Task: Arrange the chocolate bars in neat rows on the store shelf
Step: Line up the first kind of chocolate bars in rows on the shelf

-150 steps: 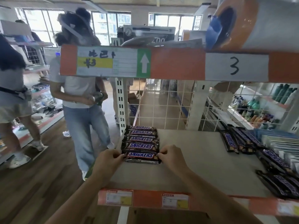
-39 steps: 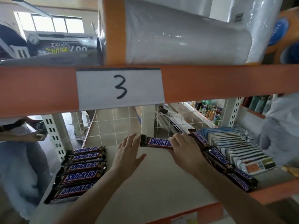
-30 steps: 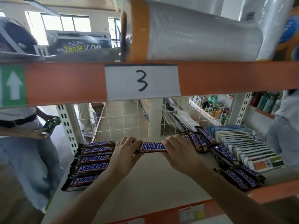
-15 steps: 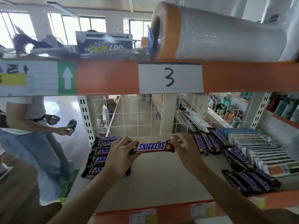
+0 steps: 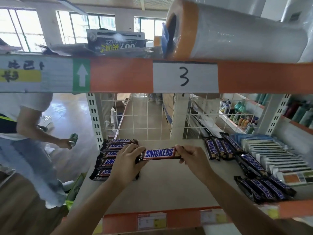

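Chocolate bars in dark brown wrappers with blue lettering are what we are sorting, and on the left of the pale shelf board (image 5: 162, 189) a finished row of five wrapped bars (image 5: 108, 156) already lies lengthwise, one in front of the other, so each label reads from the aisle. Our left hand (image 5: 126, 164) partly covers that row, its fingers curled round the left end of the single brown-wrapped bar (image 5: 160, 153) we hold above the board. Gripping both ends keeps it level and label-up, and we judge it is meant to start a second column just beside the first. Our right hand (image 5: 194, 158) pinches the opposite end between thumb and fingertips. Further right, the loose brown-wrapped bars (image 5: 221, 148) lie turned the other way, in uneven clusters running toward the front edge, which is why they seem to be the supply for sorting. Beyond them, flat pale boxes (image 5: 277, 160) lie stacked edge to edge against the shelf's right side.
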Motion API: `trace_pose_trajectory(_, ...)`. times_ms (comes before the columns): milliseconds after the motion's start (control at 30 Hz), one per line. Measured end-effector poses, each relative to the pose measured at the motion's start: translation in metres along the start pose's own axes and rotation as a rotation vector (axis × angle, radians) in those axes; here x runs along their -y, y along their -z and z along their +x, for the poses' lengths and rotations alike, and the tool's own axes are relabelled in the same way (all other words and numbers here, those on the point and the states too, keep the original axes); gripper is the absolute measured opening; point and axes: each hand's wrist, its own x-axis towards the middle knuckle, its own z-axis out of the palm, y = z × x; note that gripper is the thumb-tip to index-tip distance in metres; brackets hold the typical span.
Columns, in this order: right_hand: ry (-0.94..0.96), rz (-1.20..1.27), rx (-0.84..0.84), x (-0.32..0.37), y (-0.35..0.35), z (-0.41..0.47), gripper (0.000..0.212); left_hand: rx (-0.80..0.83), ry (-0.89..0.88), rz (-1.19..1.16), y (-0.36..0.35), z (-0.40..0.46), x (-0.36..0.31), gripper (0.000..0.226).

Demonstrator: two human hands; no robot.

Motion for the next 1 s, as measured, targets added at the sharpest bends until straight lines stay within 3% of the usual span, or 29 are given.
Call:
trace_pose_trajectory(67, -0.01, 0.047, -0.021, 0.002, -0.002, -0.002, 0.022, 0.009, 0.132, -0.104, 0.002, -0.002, -0.004, 0.046)
trace_pose_trajectory(167, -0.057, 0.127, -0.055, 0.006, -0.003, -0.002, 0.021, 0.037, 0.45, -0.466, 0.011, -0.001, -0.015, 0.053)
trace_pose_trajectory(300, -0.115, 0.238, -0.072, 0.009, -0.002, -0.002, 0.02, 0.17, 0.731, -0.755, 0.022, -0.001, -0.019, 0.005)
trace_pose_trajectory(433, -0.158, 0.278, -0.039, 0.01, -0.006, -0.004, 0.02, 0.202, 0.814, -0.867, 0.027, -0.01, -0.014, 0.028)
trace_pose_trajectory(733, -0.12, 0.172, 0.066, 0.013, -0.024, -0.011, 0.02, 0.127, 0.802, -0.852, 0.038, -0.032, -0.005, 0.027)
trace_pose_trajectory(867, -0.111, 0.144, 0.141, 0.014, -0.039, -0.014, 0.018, 0.182, 0.834, -0.793, 0.048, -0.048, 0.009, 0.028)
trace_pose_trajectory(1000, -0.044, -0.018, 0.169, 0.016, -0.059, -0.018, 0.029, 0.218, 0.811, -0.656, 0.066, -0.055, 0.025, 0.03)
